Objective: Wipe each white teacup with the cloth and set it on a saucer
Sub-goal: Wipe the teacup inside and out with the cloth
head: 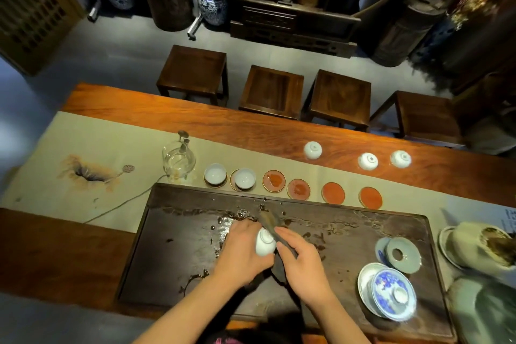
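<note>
1. The left hand (242, 251) grips a white teacup (264, 242) over the dark tea tray (173, 254); its fingers curl round the cup's body, and the cup is tipped so that its foot ring faces up and away from the person.
2. The right hand (300, 262) pinches a dark cloth (275, 234) between thumb and fingers and presses it against the right side of the held teacup. One end of the cloth sticks up beyond the cup; the rest hangs below the hands.
3. Six saucers stand in a row on the cream table runner (83, 137), just beyond the tray's far edge.
4. The two leftmost saucers each carry an upright teacup: first filled saucer (215, 174), second filled saucer (243, 179).
5. The other four saucers are bare: (274, 181), (298, 189), (333, 193), (370, 197).
6. Three more white teacups rest upside down farther back, at the runner's far edge by the bare wooden tabletop (195, 117): one (312, 150) apart, two (368, 161) (401, 158) close together.
7. A glass pitcher (178, 160) stands left of the saucer row.
8. A blue-and-white gaiwan (391, 292) sits on the tray's right end.
</note>
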